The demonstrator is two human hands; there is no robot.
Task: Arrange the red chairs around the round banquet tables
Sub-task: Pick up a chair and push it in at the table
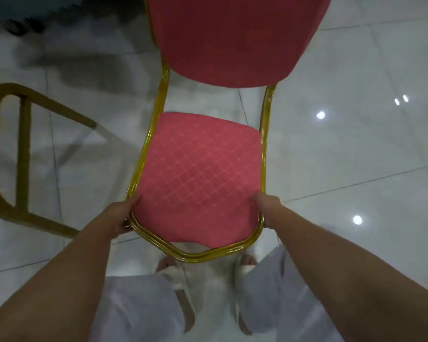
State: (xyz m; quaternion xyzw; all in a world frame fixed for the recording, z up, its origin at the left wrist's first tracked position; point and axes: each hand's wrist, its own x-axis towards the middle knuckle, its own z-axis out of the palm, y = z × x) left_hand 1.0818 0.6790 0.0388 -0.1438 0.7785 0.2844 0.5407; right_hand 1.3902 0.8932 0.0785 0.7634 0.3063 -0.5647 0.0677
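Person has the red chair (198, 169) right in front of them, seat side facing them, backrest (223, 40) on the far side. Both hands are on the seat's front corners. Left hand (122, 218) grips the gold frame (156, 114) at the near-left corner: thumb on top at the cushion edge, fingers curled under the rail. Right hand (267, 208) does the same at the near-right corner, thumb on the cushion, fingers wrapped round the rail & mostly hidden below it. So both are closed tight on the chair, arms out approx straight.

Front edge of the seat sits above the person's toes. Chair legs are hidden under the seat, so I can't tell if they're touching the floor (356, 156).

Cushion is red w/ a pale diamond grid, backrest a darker plain red, top cut off by the view.

To the person's left: a 2nd chair (22, 144), only its gold frame w/ crossbars showing. It's near the held chair, not touching.

Floor is glossy white tile w/ bright light spots (320, 115) on the right. Person wears pale trousers (139, 304) & white sandals (168, 267), feet apart.
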